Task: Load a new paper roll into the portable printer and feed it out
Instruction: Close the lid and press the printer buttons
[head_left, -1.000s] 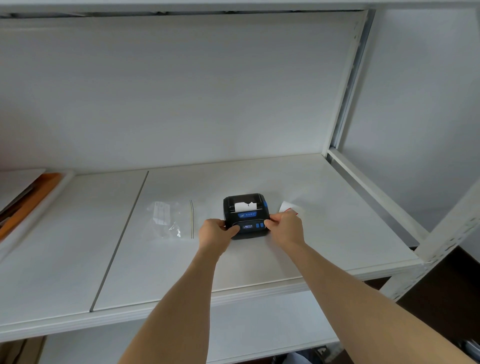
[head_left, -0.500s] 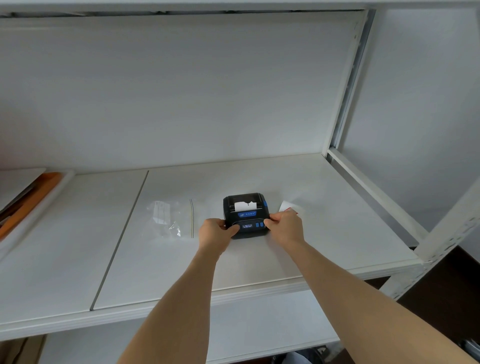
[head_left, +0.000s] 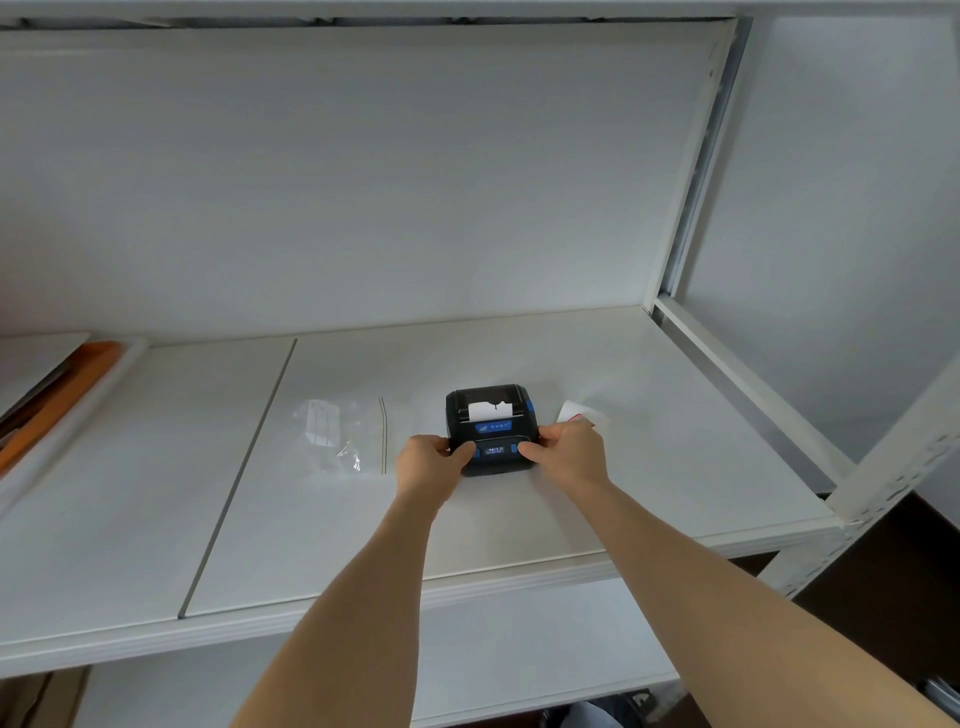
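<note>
Count: 1 portable printer (head_left: 491, 422), 2 hands, 1 clear plastic bag (head_left: 343, 437), 1 small white card (head_left: 574, 413), 1 orange-edged tray (head_left: 62, 395).

The printer is black with blue trim and sits flat on the white shelf (head_left: 649, 467), right of centre, well back from the front lip. 1 short white paper strip (head_left: 483, 410) sticks up out of its top slot, with a ragged upper edge. The paper roll itself is not visible.

Left hand (head_left: 426, 460): fingers curled round the printer's left near corner, thumb lying on the front panel beside the small lit display (head_left: 494, 450). Right hand (head_left: 569, 449): curled round the right near corner, thumb on the front panel at the blue button. Whether either thumb presses cannot be told.

The bag lies flat just left of the printer, its sealed edge near the left hand, not touching. The card lies just behind the right hand, to the printer's right.

Edges: a seam runs front to back, left of the bag. A metal upright and rail bound the shelf on the right. The tray sits at the far left. Bare shelf surface lies in front of both hands, behind the printer, and right of the card.
</note>
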